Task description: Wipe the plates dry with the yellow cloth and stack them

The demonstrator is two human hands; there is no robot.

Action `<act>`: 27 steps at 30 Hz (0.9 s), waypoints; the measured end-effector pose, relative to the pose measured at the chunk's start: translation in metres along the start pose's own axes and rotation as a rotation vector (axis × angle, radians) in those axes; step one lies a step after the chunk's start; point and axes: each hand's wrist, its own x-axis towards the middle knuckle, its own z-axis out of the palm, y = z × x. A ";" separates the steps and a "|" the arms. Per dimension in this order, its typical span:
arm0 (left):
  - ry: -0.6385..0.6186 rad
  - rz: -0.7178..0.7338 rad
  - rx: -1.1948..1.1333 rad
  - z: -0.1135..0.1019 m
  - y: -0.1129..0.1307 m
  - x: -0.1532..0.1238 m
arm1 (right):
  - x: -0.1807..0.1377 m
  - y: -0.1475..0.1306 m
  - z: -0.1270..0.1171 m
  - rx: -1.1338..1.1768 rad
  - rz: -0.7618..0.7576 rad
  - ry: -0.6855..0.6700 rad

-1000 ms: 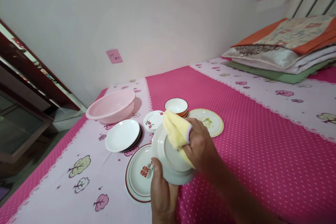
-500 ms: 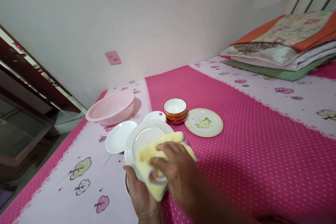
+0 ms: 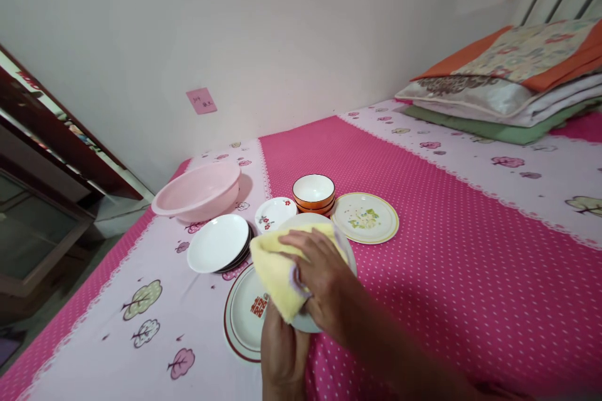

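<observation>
My left hand (image 3: 283, 348) grips the near edge of a white plate (image 3: 348, 257), which is raised off the bed and mostly covered. Pressed against that plate is a yellow cloth (image 3: 275, 263) with a purple edge, and my right hand (image 3: 320, 266) is closed on it. Beneath and left of my hands lies a plate with a brown rim and red characters (image 3: 242, 319), partly hidden. Just beyond the held plate are a small flowered plate (image 3: 276, 213) and orange bowls (image 3: 314, 191) in a stack.
White dishes with dark undersides (image 3: 219, 243) are stacked at left, before a pink basin (image 3: 200, 194). A yellow-rimmed plate (image 3: 365, 218) lies right of the bowls. Folded bedding (image 3: 508, 84) is piled at the far right, by the wall (image 3: 301, 37).
The held plate has shifted right and tilted, uncovering the red-character plate and the small flowered plate. Both my hands and the cloth have moved with it.
</observation>
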 end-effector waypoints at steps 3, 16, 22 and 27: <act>0.021 -0.058 -0.032 0.002 -0.005 -0.003 | 0.002 0.015 -0.008 -0.042 0.075 0.084; -0.083 0.074 -0.164 -0.038 0.018 0.012 | 0.002 0.040 -0.015 0.131 0.254 0.023; 0.038 0.153 -0.158 -0.034 0.031 0.013 | 0.001 0.032 -0.038 0.266 0.126 -0.250; 0.056 0.086 -0.171 -0.029 0.035 0.011 | -0.002 0.020 -0.042 0.165 0.022 -0.314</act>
